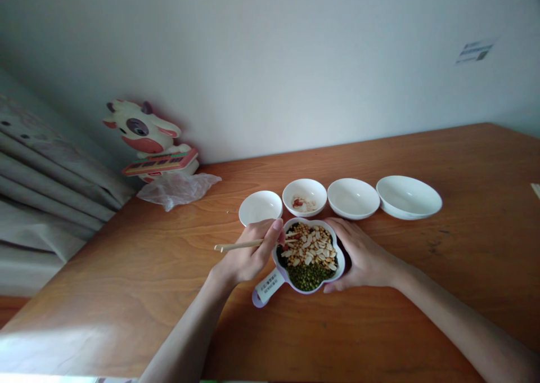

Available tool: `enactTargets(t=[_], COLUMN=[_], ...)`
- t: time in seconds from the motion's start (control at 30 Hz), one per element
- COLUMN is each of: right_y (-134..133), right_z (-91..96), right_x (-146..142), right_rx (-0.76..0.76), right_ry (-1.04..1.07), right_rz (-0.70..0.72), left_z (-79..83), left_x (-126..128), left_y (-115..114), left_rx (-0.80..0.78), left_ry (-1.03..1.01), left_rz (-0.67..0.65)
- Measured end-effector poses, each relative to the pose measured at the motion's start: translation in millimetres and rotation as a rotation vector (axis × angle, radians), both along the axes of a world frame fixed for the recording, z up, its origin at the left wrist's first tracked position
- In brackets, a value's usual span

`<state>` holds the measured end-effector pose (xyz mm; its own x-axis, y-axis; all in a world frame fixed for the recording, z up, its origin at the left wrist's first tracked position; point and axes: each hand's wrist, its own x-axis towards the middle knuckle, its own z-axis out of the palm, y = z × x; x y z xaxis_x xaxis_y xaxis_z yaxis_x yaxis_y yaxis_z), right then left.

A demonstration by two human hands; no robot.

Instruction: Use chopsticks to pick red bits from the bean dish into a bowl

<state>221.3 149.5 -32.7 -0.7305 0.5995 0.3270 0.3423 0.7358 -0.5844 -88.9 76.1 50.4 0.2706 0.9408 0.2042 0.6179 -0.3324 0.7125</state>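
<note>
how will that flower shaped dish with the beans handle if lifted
The flower-shaped dish likely feels heavy for its size, full of loose beans and seeds. The pile sits near the rim, so tilting may spill it. Lifted by the side handle alone, it would probably tip.

Room for a hand lay along the near side of the wooden table [442, 315], four white bowls [352, 198] stood in a row blocking the far side of the flower-shaped dish [307, 256], the left hand [248, 251] and its chopsticks [238, 245] barred the left, the right hand [363, 256] barred the right, a plastic bag [177, 190] lay far left.
</note>
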Motion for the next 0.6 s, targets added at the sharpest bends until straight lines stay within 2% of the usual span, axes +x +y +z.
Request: enactTargets(t=[0.33,0.6], right_y=[0.7,-0.3], right_z=[-5.1,-0.1], right_x=[1.3,-0.1], right_rx=[0.003,-0.013], right_ry=[0.008,-0.002], right_rz=[-0.009,-0.008], left_z=[0.8,-1.3], left_x=[2.5,2.3], left_y=[-0.8,-0.5], left_rx=[0.083,0.161], left_ry=[0.022,0.019], left_rz=[-0.014,0.005])
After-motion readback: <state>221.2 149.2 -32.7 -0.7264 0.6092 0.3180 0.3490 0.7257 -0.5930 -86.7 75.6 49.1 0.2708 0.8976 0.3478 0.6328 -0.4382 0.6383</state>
